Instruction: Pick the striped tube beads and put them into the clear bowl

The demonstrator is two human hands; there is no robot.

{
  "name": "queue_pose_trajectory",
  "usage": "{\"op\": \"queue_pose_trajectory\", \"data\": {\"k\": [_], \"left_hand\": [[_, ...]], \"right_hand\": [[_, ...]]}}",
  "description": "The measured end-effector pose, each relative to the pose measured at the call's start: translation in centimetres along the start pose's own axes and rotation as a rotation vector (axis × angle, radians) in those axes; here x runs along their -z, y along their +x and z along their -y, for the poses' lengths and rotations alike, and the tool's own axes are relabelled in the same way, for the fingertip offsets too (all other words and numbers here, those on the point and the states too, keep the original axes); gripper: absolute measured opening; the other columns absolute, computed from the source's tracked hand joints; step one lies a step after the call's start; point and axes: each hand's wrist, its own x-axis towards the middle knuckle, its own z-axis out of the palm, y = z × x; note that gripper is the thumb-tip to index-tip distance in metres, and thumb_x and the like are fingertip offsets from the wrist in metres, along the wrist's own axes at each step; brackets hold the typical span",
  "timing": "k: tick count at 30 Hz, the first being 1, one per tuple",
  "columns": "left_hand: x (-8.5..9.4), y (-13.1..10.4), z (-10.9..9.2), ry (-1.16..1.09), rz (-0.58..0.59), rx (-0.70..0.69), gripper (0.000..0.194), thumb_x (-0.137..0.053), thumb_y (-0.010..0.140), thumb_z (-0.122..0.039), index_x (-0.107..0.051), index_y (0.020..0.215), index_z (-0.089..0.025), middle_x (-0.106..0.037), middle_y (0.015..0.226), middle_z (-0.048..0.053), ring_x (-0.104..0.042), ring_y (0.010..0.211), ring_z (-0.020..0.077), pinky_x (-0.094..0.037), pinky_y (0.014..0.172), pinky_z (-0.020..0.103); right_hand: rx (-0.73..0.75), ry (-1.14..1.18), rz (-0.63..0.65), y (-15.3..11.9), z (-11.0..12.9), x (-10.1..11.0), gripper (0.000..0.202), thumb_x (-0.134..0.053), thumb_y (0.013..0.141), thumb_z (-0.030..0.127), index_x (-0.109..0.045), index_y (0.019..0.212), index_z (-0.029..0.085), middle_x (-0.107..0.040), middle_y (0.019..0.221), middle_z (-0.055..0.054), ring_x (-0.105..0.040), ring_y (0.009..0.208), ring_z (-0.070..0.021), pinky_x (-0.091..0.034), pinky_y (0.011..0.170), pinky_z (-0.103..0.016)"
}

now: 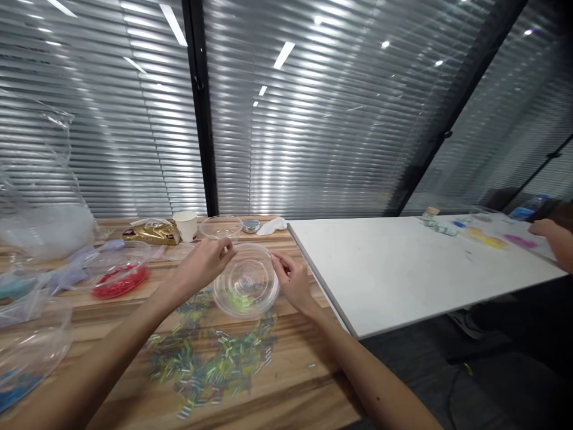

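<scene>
A round clear plastic container (250, 263) with a ringed base is tilted toward me over the wooden table. Some yellow-green pieces show in its lower part; I cannot tell whether they lie inside it or are seen through it. My left hand (210, 260) is closed at the upper left of its rim, fingertips pinched. On the right side, my right hand (293, 280) grips the rim between thumb and fingers. Many small tube-like pieces (228, 358) in green, yellow and clear are scattered on the wood just below the container.
The wooden table (304, 394) also bears a container of red pieces (120, 280), a container of blue pieces (20, 382), a paper cup (185, 226), a gold tissue pack (154, 232) and a large clear bag (45, 230). A white table (394, 269) adjoins; another person's hand (555, 239) reaches there.
</scene>
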Motion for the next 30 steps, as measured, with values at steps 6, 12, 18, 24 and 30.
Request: {"op": "queue_pose_trajectory", "data": {"k": [6, 12, 18, 24, 30], "left_hand": [[0.2, -0.1, -0.2, -0.01, -0.006, 0.009, 0.027, -0.041, 0.089, -0.032, -0.062, 0.081, -0.016, -0.066, 0.071, 0.006, -0.059, 0.065, 0.0188, -0.036, 0.059, 0.027], [0.0, 0.0, -0.3, -0.01, -0.078, -0.023, 0.029, -0.043, 0.089, -0.033, -0.062, 0.078, -0.015, -0.067, 0.071, 0.006, -0.059, 0.063, 0.019, -0.037, 0.058, 0.027], [0.4, 0.0, -0.5, -0.077, -0.105, -0.023, 0.036, -0.041, 0.089, -0.04, -0.065, 0.081, -0.015, -0.067, 0.071, 0.006, -0.06, 0.064, 0.0188, -0.038, 0.057, 0.027], [2.2, 0.1, -0.1, -0.228, -0.008, 0.005, 0.038, -0.044, 0.086, -0.046, -0.064, 0.099, -0.016, -0.068, 0.078, 0.004, -0.06, 0.06, 0.0159, -0.043, 0.058, 0.027], [2.9, 0.1, 0.8, -0.271, 0.085, 0.011, 0.038, -0.051, 0.081, -0.046, -0.063, 0.105, -0.019, -0.067, 0.079, 0.003, -0.06, 0.058, 0.0135, -0.046, 0.059, 0.026]], "right_hand": [[-0.004, -0.005, -0.011, -0.1, -0.1, -0.2, 0.031, -0.047, 0.088, 0.031, -0.07, 0.095, 0.012, -0.069, 0.077, -0.006, -0.055, 0.056, -0.0134, -0.041, 0.052, -0.023], [-0.008, 0.005, -0.023, 0.1, 0.1, -0.1, 0.031, -0.047, 0.087, 0.031, -0.07, 0.095, 0.012, -0.069, 0.076, -0.006, -0.057, 0.057, -0.0136, -0.043, 0.054, -0.023], [-0.021, -0.009, -0.041, 0.3, -0.1, 0.2, 0.03, -0.047, 0.088, 0.03, -0.07, 0.096, 0.013, -0.071, 0.081, -0.007, -0.06, 0.061, -0.0154, -0.046, 0.057, -0.024], [-0.033, -0.033, -0.09, 0.4, -0.1, 0.2, 0.029, -0.045, 0.088, 0.028, -0.069, 0.098, 0.014, -0.071, 0.086, -0.007, -0.063, 0.068, -0.0176, -0.047, 0.062, -0.026], [-0.052, -0.027, -0.089, 0.4, 0.0, 0.1, 0.03, -0.046, 0.087, 0.03, -0.069, 0.096, 0.013, -0.069, 0.077, -0.006, -0.059, 0.062, -0.0155, -0.044, 0.057, -0.024]]}}
